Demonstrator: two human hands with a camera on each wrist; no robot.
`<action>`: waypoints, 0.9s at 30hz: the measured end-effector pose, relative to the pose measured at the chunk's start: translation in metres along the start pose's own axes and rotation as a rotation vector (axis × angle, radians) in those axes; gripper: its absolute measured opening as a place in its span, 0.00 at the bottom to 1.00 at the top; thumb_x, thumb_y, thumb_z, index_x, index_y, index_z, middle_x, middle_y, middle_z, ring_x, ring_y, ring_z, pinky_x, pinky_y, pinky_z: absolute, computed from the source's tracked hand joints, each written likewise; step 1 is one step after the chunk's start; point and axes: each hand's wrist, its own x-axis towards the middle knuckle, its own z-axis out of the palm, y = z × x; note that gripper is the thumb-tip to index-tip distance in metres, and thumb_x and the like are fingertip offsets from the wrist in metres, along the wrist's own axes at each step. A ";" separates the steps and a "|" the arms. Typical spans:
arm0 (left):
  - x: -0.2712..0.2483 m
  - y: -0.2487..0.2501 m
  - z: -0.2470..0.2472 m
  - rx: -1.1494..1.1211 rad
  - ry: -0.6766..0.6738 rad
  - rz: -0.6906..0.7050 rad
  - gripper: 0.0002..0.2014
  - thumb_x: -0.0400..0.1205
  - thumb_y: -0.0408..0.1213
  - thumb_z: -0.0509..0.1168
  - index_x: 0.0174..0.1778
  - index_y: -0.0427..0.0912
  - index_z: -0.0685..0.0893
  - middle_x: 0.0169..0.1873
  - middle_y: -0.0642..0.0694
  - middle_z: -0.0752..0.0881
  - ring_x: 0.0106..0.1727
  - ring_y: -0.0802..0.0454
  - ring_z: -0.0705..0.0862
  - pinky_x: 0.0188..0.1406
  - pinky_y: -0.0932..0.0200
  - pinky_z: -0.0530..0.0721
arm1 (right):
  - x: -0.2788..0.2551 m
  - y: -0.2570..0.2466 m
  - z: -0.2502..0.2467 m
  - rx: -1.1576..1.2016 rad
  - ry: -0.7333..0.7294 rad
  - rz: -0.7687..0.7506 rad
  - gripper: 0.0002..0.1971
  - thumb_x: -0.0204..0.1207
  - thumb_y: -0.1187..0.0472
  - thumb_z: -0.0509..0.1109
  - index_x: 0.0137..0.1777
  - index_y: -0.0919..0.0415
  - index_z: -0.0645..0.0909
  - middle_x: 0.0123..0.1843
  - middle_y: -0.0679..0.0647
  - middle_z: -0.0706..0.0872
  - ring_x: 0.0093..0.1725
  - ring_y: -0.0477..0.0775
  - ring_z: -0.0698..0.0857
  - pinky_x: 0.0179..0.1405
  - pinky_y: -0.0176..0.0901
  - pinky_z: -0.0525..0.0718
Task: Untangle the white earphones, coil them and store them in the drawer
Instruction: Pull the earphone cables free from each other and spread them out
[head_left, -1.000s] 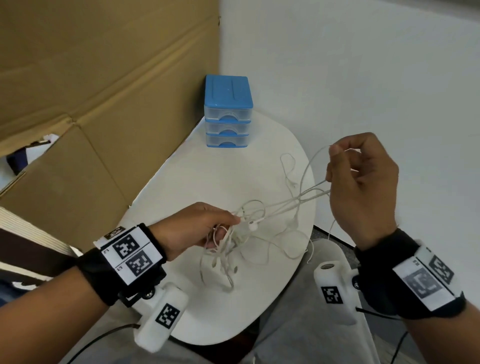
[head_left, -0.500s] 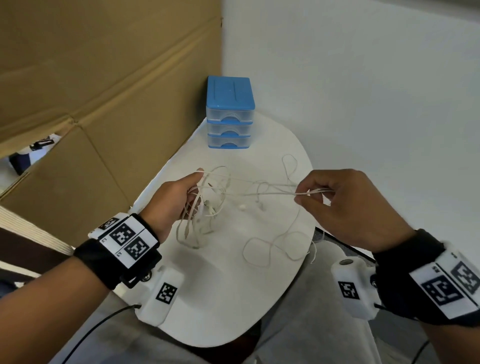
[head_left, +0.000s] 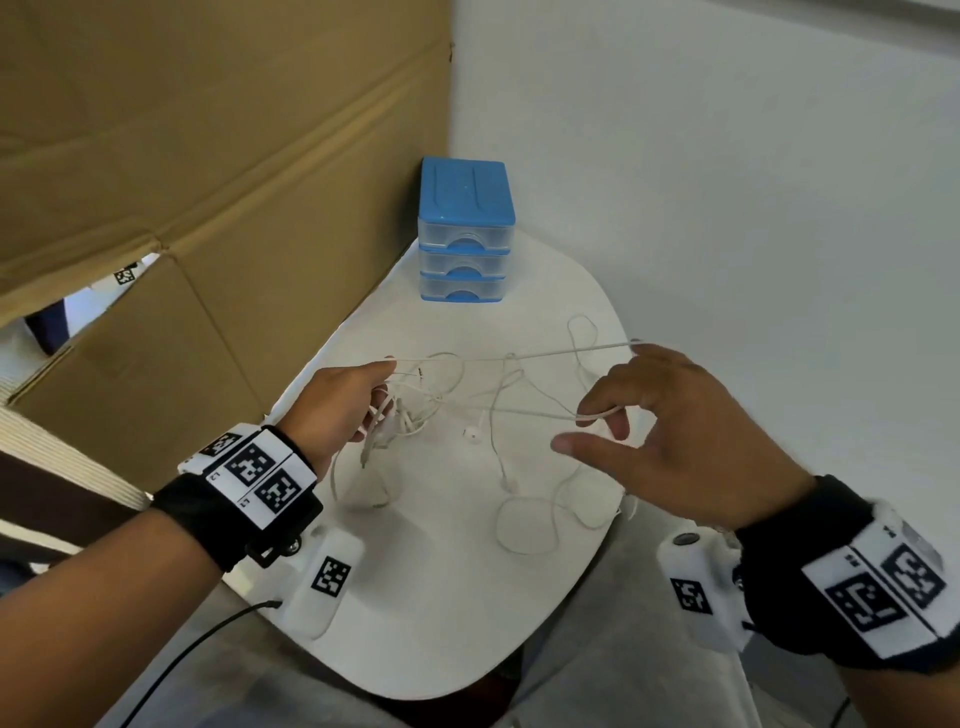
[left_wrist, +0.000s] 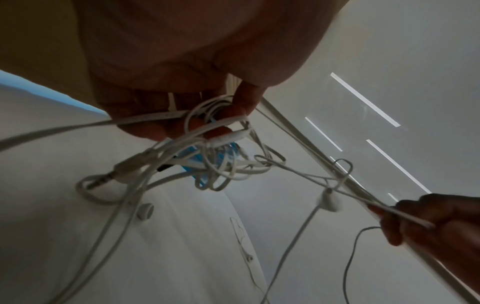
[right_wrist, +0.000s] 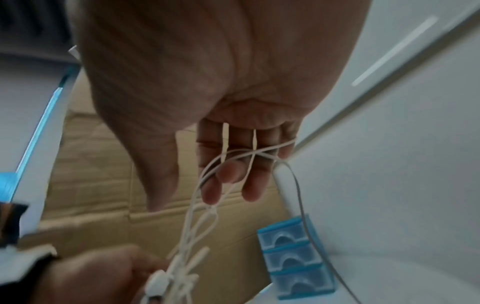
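The white earphones (head_left: 410, 410) are a tangled cable held above the white table (head_left: 441, 597). My left hand (head_left: 382, 395) grips the main knot, seen close in the left wrist view (left_wrist: 215, 162) with the jack plug hanging from it. Two taut strands run to my right hand (head_left: 592, 431), whose curled fingers hook a loop while the thumb stands apart. In the right wrist view the cable (right_wrist: 197, 226) crosses those fingers (right_wrist: 228, 174). One earbud (head_left: 471, 434) dangles between the hands. The blue three-drawer unit (head_left: 465, 249) stands shut at the table's far end.
A cardboard wall (head_left: 208, 182) rises along the table's left side, and a white wall (head_left: 727, 208) stands behind and to the right. Slack cable loops lie on the table near its right edge (head_left: 524, 525). My lap is below the front edge.
My right hand came down from its raised pull, then its thumb left the pinch and the fingers spread, the cable now hooked over them. My left hand rose and moved away from me with the knot.
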 end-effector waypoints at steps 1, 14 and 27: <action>0.001 0.000 -0.001 0.001 0.007 -0.011 0.18 0.82 0.47 0.64 0.28 0.43 0.75 0.15 0.55 0.80 0.28 0.50 0.75 0.39 0.54 0.73 | 0.000 -0.003 0.000 0.103 0.002 0.046 0.12 0.72 0.44 0.77 0.34 0.50 0.85 0.25 0.45 0.78 0.30 0.45 0.81 0.70 0.35 0.73; 0.005 -0.004 -0.003 0.037 -0.014 -0.015 0.17 0.82 0.47 0.64 0.30 0.43 0.79 0.26 0.50 0.85 0.31 0.50 0.76 0.39 0.54 0.72 | 0.009 -0.006 -0.021 0.866 0.277 0.291 0.07 0.77 0.68 0.71 0.40 0.66 0.89 0.35 0.59 0.90 0.30 0.58 0.81 0.38 0.41 0.80; 0.022 -0.017 -0.018 -0.014 0.009 -0.234 0.18 0.83 0.50 0.60 0.30 0.44 0.78 0.27 0.48 0.87 0.29 0.48 0.78 0.31 0.57 0.74 | 0.012 0.030 -0.089 1.455 0.489 0.249 0.08 0.84 0.60 0.57 0.44 0.61 0.72 0.28 0.53 0.75 0.30 0.53 0.77 0.48 0.44 0.84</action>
